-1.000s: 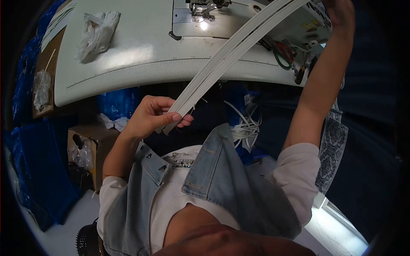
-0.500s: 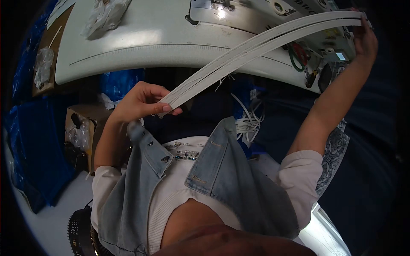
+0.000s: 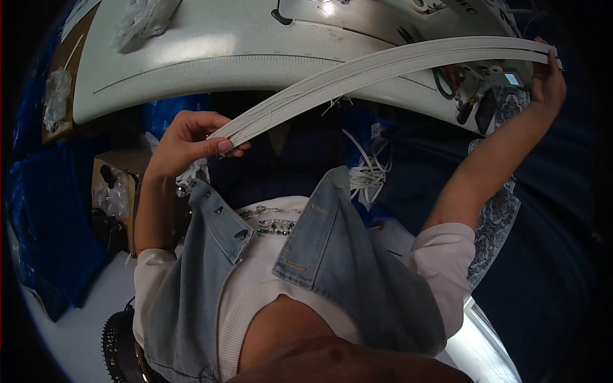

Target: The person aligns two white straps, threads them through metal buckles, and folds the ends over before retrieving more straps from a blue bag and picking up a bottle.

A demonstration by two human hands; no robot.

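Long white stitched straps lie side by side and stretch in a shallow arc between my hands, above the front edge of the sewing table. My left hand pinches their near end between thumb and fingers. At the far right, my right hand grips the other end, with its fingers closed around it. Loose threads hang from the lower edge about midway, and more thread lies across the straps near my left hand.
Behind the straps stands a sewing machine on a white table with a printed ruler. Green-handled scissors lie at the right. A plastic bag sits at the back left. Tangled white strips hang below the table.
My left hand has moved left and up with its end of the straps. The right-hand end sits slightly lower in view, and the straps now lie closer together and flatter.
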